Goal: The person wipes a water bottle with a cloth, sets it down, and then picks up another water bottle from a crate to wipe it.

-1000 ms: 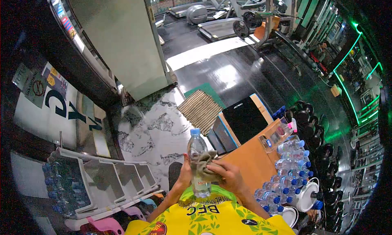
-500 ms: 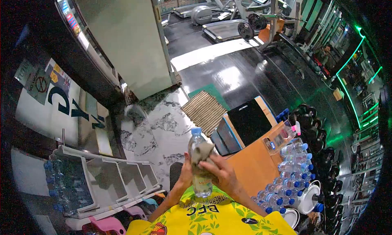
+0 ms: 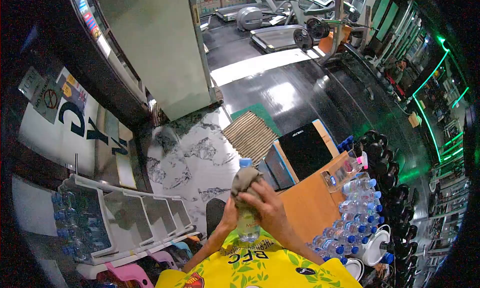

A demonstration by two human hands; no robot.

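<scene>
Just in front of the yellow shirt [image 3: 260, 268], at chest height, a clear water bottle [image 3: 247, 223] with a blue cap [image 3: 245, 162] stands upright between the person's two hands. The left hand [image 3: 229, 215] is wrapped around the bottle's lower half from the side, fingers closed on it. The right hand [image 3: 264, 203] presses a grey-brown cloth [image 3: 244, 180] against the bottle's upper part, the cloth bunched over the shoulder so that only the cap pokes out above it; this hand is clenched on the cloth and, through it, on the bottle.

To the right of the shirt sits a wooden bench [image 3: 310, 203], and on its far corner a small clear box [image 3: 342, 170] with a pink-topped spray bottle [image 3: 361, 159] beside it. Further right of the shirt, a heap of blue-capped water bottles [image 3: 350, 218] lies stacked against the bench, with two white containers [image 3: 375, 245] below them. To the left of the shirt a white rack [image 3: 125, 213] of open bins stands on the floor, its leftmost bin holding more bottles. Beyond the shirt, the marble-patterned floor [image 3: 190, 158] leads to a ribbed mat [image 3: 248, 135], and dumbbells [image 3: 385, 163] lie past the bench.
</scene>
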